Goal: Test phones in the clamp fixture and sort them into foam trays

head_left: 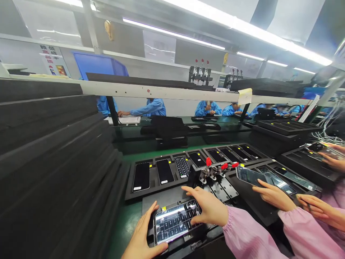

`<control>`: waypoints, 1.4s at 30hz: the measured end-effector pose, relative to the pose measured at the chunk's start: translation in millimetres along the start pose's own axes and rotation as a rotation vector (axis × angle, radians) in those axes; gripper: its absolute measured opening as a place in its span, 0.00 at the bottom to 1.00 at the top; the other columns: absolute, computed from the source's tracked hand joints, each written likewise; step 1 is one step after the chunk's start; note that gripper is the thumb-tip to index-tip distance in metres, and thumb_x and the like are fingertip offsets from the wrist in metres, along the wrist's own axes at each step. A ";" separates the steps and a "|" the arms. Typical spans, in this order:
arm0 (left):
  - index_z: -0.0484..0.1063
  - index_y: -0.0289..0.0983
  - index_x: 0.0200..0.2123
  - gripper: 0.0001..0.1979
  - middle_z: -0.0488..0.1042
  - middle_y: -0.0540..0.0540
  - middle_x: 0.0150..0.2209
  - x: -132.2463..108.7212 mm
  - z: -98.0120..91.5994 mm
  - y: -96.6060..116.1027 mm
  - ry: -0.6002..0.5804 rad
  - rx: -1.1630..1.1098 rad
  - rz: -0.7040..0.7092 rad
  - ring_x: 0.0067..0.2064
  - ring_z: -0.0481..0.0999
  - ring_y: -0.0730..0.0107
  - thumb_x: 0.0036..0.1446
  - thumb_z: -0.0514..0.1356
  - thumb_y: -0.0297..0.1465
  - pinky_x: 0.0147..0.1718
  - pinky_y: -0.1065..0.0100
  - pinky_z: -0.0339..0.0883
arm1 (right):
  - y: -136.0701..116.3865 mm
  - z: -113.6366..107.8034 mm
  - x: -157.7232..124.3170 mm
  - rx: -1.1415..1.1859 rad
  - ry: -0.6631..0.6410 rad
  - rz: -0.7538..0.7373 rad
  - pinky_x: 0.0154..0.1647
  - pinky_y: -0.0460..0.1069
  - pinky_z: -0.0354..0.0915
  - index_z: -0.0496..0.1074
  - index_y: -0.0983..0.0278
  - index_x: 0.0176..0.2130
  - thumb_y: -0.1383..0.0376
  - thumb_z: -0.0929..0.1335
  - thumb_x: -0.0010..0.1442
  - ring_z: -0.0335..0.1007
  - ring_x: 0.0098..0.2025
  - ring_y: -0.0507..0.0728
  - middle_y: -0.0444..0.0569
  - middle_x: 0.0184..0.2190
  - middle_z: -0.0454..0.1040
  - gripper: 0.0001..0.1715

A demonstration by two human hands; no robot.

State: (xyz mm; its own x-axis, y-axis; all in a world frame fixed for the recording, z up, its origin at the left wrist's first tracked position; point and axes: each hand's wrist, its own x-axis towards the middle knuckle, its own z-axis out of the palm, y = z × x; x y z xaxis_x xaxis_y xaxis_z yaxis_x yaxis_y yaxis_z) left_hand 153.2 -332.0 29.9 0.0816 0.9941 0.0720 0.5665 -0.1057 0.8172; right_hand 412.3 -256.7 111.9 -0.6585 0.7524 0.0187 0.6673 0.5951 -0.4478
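A phone (pixel 175 221) with a lit test grid on its screen lies in a black fixture (pixel 161 198) near the bench's front edge. My left hand (pixel 140 235) holds the phone's left end, fingers along its edge and thumb under its near side. My right hand (pixel 208 207), in a pink sleeve, is curled over the phone's right end with its fingers pressed on the top corner. Just behind the fixture stand toggle clamps (pixel 214 169) with red handles.
A black tray (pixel 128 192) holding several phones runs behind the fixture. A tall stack of black foam trays (pixel 54 162) fills the left. At right, a co-worker's hand (pixel 273 196) holds another phone (pixel 250 176) over more trays. People in blue sit across the line.
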 end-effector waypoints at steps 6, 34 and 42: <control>0.48 0.48 0.62 0.47 0.55 0.48 0.62 2.7 -6.5 0.9 -0.087 0.033 0.012 0.63 0.52 0.54 0.39 0.66 0.30 0.60 0.53 0.49 | 1.9 3.2 -4.3 -0.146 -0.007 0.011 0.45 0.47 0.59 0.49 0.60 0.60 0.80 0.58 0.49 0.63 0.45 0.54 0.48 0.40 0.67 0.41; 0.71 0.42 0.34 0.13 0.74 0.49 0.37 39.7 -3.4 14.3 0.036 0.058 0.033 0.42 0.72 0.63 0.61 0.50 0.40 0.43 0.64 0.63 | 7.7 4.1 -2.4 -0.082 0.290 -0.122 0.42 0.48 0.64 0.59 0.61 0.54 0.81 0.57 0.52 0.63 0.41 0.53 0.48 0.36 0.69 0.33; 0.67 0.40 0.31 0.12 0.72 0.49 0.33 42.7 -0.9 17.4 0.027 0.081 0.071 0.38 0.71 0.64 0.61 0.49 0.38 0.40 0.64 0.62 | 14.2 -15.5 -7.4 0.099 0.714 -0.183 0.38 0.49 0.66 0.67 0.61 0.43 0.75 0.59 0.58 0.65 0.38 0.52 0.45 0.33 0.71 0.17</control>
State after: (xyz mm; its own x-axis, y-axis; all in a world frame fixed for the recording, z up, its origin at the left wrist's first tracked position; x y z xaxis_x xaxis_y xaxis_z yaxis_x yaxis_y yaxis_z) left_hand 165.8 -291.3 47.7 0.1019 0.9843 0.1442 0.6246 -0.1762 0.7608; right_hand 432.0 -249.4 119.2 -0.3468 0.6641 0.6623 0.5122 0.7257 -0.4594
